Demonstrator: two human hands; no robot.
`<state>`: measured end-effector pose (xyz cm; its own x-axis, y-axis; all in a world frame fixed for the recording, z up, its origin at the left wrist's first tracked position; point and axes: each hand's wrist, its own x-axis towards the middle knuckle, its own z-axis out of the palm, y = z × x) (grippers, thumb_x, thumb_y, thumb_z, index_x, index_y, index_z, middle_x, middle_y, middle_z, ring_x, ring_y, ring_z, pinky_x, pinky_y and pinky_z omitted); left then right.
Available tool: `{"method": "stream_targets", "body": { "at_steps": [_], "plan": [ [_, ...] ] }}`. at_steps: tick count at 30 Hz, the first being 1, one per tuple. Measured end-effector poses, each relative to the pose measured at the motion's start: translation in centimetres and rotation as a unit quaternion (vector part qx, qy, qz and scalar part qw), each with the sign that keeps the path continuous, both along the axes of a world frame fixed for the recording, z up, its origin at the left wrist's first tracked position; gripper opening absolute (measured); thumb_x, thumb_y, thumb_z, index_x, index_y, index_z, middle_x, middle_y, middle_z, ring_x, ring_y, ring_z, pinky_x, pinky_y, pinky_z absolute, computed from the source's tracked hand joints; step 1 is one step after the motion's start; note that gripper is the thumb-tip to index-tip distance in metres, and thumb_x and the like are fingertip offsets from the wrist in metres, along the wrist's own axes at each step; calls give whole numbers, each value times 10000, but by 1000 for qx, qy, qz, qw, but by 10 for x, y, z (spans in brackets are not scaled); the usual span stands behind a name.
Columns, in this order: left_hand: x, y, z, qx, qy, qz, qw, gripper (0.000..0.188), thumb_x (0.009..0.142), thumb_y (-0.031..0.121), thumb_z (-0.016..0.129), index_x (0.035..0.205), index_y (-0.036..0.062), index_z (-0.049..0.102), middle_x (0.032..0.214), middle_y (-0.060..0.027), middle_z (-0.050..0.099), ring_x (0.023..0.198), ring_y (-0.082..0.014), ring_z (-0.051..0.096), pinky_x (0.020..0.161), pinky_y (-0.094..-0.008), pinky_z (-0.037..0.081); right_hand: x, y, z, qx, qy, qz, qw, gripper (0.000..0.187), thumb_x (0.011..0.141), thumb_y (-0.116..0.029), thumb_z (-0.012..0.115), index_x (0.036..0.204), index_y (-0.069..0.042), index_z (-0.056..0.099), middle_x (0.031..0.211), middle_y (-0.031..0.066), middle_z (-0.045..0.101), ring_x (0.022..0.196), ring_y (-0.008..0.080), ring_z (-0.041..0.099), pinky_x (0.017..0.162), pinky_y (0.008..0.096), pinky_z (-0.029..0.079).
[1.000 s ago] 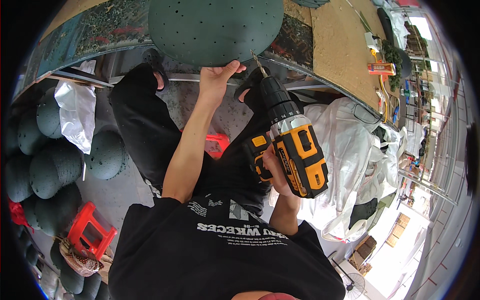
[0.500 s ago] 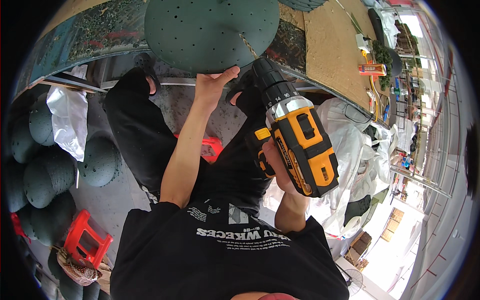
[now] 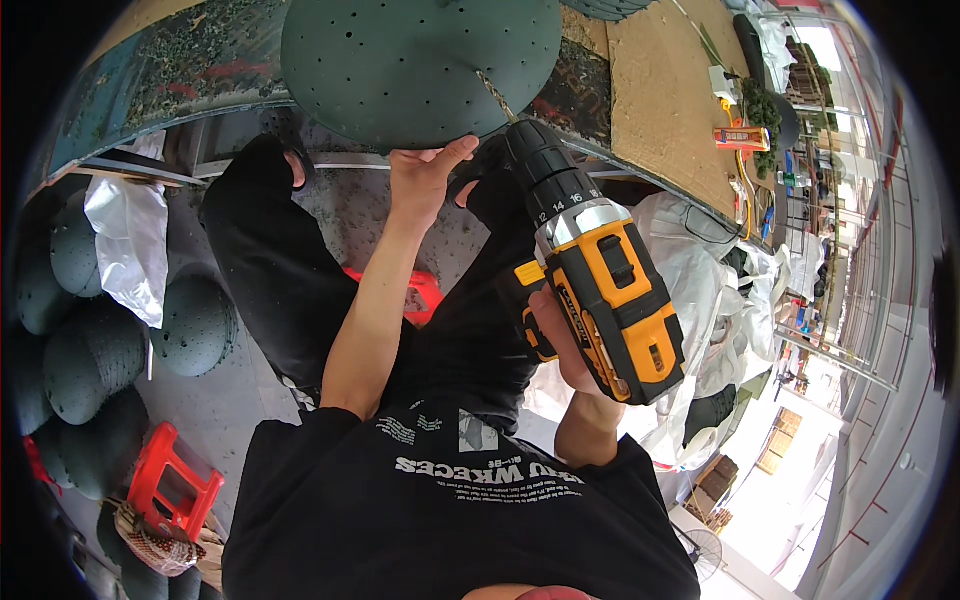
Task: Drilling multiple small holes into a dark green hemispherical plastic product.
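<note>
A dark green dome-shaped shell (image 3: 400, 75) with many small holes rests on the workbench in front of me. My left hand (image 3: 428, 182) grips its near rim, thumb along the outside; the other fingertips are hidden under the edge. Wrapped round the handle of a yellow and black cordless drill (image 3: 612, 285) is my right hand (image 3: 562, 338). From the drill's black chuck a twisted drill bit (image 3: 493, 95) points up and left, its tip at the dome's right side. Whether the tip touches the surface or is in a hole, I cannot tell.
Dark debris litters the workbench (image 3: 120, 90), with brown board (image 3: 660, 110) at its right. Stacks of green domes (image 3: 95, 360) stand on the floor at left, near a white plastic sheet (image 3: 130, 245) and a red stool (image 3: 175, 485). White sacks (image 3: 690, 300) lie right of the drill.
The dome has shifted slightly left in view, my left hand still at its rim. The drill's body sits slightly lower and further right; its bit tip has barely moved.
</note>
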<state>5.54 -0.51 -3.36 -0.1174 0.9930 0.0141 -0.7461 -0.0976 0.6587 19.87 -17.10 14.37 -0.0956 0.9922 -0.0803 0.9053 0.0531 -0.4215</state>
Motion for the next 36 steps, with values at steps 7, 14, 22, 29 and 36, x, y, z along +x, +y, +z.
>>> {"method": "stream_targets", "body": {
  "at_steps": [7, 14, 22, 29, 36],
  "plan": [
    [1, 3, -2, 10, 7, 1, 1000, 115, 791, -19, 774, 823, 52, 689, 794, -25, 687, 699, -110, 628, 652, -255, 530, -3, 4, 23, -25, 0, -46, 999, 399, 887, -158, 588, 1272, -139, 484, 1206, -27, 516, 1112, 126, 524, 939, 301, 465],
    [0, 2, -3, -29, 14, -25, 999, 106, 801, 17, 782, 798, 73, 691, 756, 3, 667, 632, -55, 568, 535, -222, 456, -6, 20, 34, 99, 130, -41, 986, 368, 824, -155, 772, 1182, -140, 693, 1162, -21, 701, 1056, 138, 676, 923, 279, 510],
    [-7, 4, -1, -55, 27, -59, 996, 112, 801, 34, 782, 851, 66, 687, 833, -14, 688, 702, -91, 609, 581, -240, 444, -21, 36, 68, 146, -121, 56, 980, 352, 760, -89, 809, 1093, -52, 698, 1058, 66, 723, 971, 169, 693, 872, 272, 534],
    [-7, -8, 2, -41, -32, -18, 998, 115, 852, 22, 733, 838, 86, 639, 904, 0, 656, 778, -87, 613, 685, -261, 493, -32, 83, 38, 226, -48, 202, 952, 402, 726, -87, 753, 1122, -94, 681, 1126, 75, 690, 985, 274, 682, 835, 354, 532],
    [-5, -6, 8, 0, -63, 16, 998, 95, 869, 68, 738, 943, 61, 680, 934, 30, 642, 896, -56, 579, 847, -226, 440, -32, 78, 37, 234, -20, 155, 960, 322, 728, 26, 806, 1034, 5, 707, 984, 85, 733, 842, 184, 715, 738, 268, 551]
  ]
}}
